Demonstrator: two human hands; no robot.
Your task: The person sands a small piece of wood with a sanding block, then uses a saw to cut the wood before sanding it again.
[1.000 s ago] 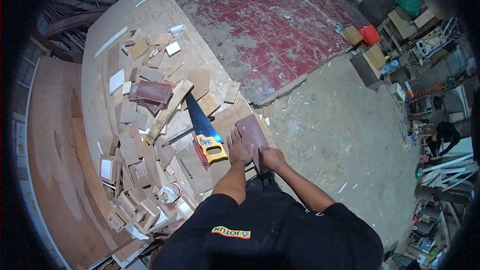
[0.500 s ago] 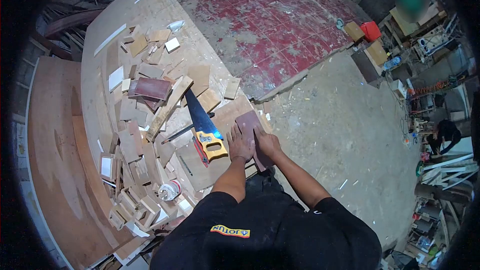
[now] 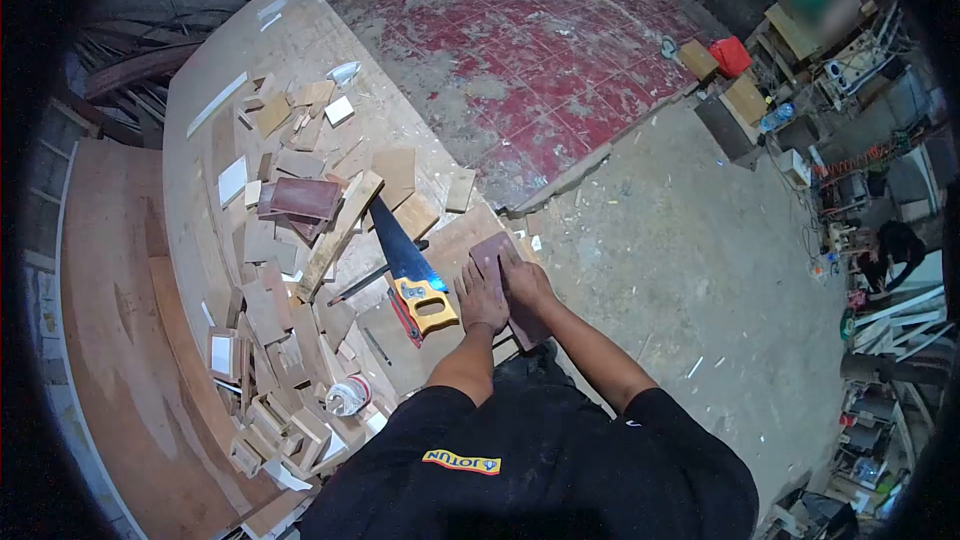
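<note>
A long reddish-brown board (image 3: 488, 252) lies at the near right edge of the work table, in front of my body. My left hand (image 3: 482, 302) rests on its left side with the fingers stretched out and lying flat. On the board's right side, my right hand (image 3: 527, 286) presses down with its fingers bent together; whatever may be under them is hidden. Just left of my left hand is a handsaw (image 3: 425, 302) with a yellow handle and dark blade. A red-handled tool (image 3: 405, 318) lies partly under the saw handle, near a thin dark pencil-like stick (image 3: 377, 346).
Wood offcuts (image 3: 265, 290) crowd the table's left half, with a white-and-red tub (image 3: 348, 395) near me. A dark rod (image 3: 375, 275) lies behind the saw. Red tiled flooring (image 3: 560, 70) adjoins grey concrete (image 3: 640, 270). Another person (image 3: 893, 255) is at far right.
My right hand has slid slightly forward along the board. My left hand stays flat on it. The whole view has shifted a little.
</note>
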